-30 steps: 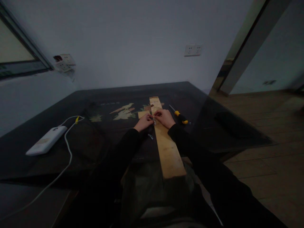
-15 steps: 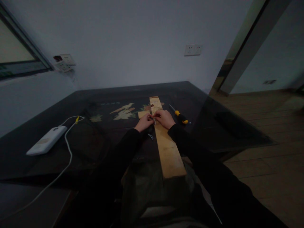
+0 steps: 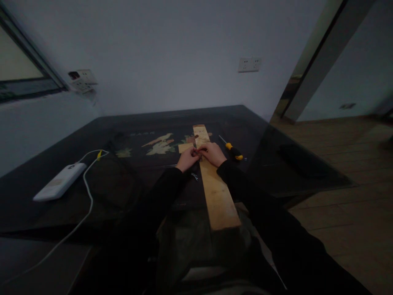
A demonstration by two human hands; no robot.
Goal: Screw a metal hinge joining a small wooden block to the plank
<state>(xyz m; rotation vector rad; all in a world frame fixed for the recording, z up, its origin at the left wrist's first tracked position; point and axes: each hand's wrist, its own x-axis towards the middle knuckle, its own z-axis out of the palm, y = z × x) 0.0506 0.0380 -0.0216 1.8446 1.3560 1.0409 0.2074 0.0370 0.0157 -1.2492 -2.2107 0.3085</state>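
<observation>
A long wooden board (image 3: 217, 191) lies lengthwise on the dark table, its near end jutting past the front edge. Over its upper half my left hand (image 3: 188, 158) and my right hand (image 3: 213, 154) meet, fingertips pinched together. Whatever they pinch is too small and dark to make out; a bit of shiny metal shows just below the fingers on the board. A smaller wooden piece (image 3: 185, 147) lies beside the board, just beyond my left hand. Some thin screws or nails (image 3: 194, 176) rest on the table left of the board.
A yellow and black screwdriver (image 3: 234, 151) lies right of the board, with a tiny metal piece (image 3: 245, 158) by its handle. At the left is a white power bank (image 3: 60, 181) with a white cable (image 3: 89, 192). The dark table (image 3: 147, 184) stands against the wall.
My left hand has shifted slightly to the right, closer to my right hand. The board and the screwdriver stay where they were.
</observation>
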